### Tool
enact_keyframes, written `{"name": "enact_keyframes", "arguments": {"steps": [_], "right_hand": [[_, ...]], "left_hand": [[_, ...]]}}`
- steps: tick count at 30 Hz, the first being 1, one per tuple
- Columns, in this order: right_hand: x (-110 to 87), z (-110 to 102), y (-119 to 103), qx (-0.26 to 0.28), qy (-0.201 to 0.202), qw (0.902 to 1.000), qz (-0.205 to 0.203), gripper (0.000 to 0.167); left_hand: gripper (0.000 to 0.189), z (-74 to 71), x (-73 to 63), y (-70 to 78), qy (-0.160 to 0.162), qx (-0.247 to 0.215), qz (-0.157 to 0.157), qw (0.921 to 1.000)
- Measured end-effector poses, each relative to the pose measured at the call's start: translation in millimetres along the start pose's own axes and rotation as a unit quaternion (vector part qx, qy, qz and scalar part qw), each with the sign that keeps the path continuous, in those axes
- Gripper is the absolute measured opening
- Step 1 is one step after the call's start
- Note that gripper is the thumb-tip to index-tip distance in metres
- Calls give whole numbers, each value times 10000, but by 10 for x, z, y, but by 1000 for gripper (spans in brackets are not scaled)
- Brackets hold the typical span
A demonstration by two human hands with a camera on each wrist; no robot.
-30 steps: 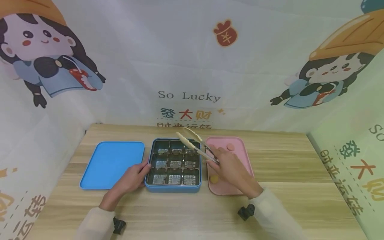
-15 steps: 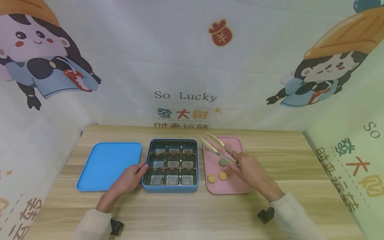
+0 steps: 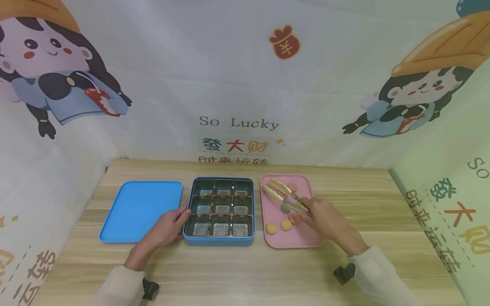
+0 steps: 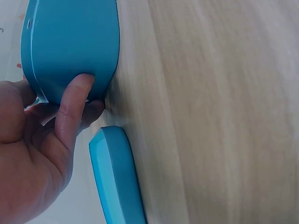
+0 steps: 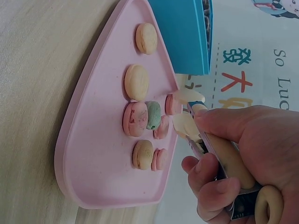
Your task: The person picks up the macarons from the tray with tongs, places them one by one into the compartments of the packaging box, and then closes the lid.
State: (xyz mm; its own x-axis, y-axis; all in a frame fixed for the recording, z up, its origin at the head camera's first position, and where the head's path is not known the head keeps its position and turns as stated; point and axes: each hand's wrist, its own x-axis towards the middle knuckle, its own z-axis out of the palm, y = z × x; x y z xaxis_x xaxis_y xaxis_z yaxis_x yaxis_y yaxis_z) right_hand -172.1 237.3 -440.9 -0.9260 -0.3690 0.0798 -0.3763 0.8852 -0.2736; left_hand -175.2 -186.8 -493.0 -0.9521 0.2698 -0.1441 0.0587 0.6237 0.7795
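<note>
My left hand point(image 3: 170, 227) holds the left side of a blue box point(image 3: 218, 241), thumb at its rim. Against the box's side wall a finger lies in the left wrist view. Several square compartments of a dark plastic insert point(image 3: 222, 208) fill the box; no macarons show in them. My right hand point(image 3: 325, 216) grips a pair of tongs point(image 3: 272, 194), their tips spread over the far part of a pink tray point(image 3: 275, 241). On that tray sit yellow macarons point(image 5: 136, 82), pink macarons point(image 5: 135, 119) and one green macaron point(image 5: 153, 115). The tong tips overlap a pink macaron at the far end.
Left of the box lies a flat blue lid point(image 3: 141, 210) with a raised edge. Everything stands on a wooden table point(image 3: 229, 276). A printed cloth point(image 3: 172, 85) hangs close behind the table and along both sides.
My right hand has carried the tongs rightward from above the box to over the pink tray, then lowered them toward the macarons. My left hand keeps its place on the box.
</note>
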Motion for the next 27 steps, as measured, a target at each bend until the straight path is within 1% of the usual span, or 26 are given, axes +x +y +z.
{"name": "enact_keyframes", "arguments": {"steps": [4, 9, 18, 23, 27], "right_hand": [[29, 5, 12, -42, -78, 10000, 41, 17], [57, 18, 10, -131, -63, 9999, -14, 19], [40, 15, -1, -145, -37, 9999, 0, 19], [15, 10, 5, -142, 94, 9998, -44, 17], [3, 10, 5, -161, 286, 9994, -119, 18]], "left_hand": [[54, -4, 0, 6, 0, 9, -36, 10000], [54, -3, -11, 17, 7, -1, -41, 10000], [54, 6, -8, 8, 40, -3, 0, 10000], [54, 9, -1, 3, 16, 2, 36, 10000], [53, 4, -9, 10, 72, 90, 70, 9999]]}}
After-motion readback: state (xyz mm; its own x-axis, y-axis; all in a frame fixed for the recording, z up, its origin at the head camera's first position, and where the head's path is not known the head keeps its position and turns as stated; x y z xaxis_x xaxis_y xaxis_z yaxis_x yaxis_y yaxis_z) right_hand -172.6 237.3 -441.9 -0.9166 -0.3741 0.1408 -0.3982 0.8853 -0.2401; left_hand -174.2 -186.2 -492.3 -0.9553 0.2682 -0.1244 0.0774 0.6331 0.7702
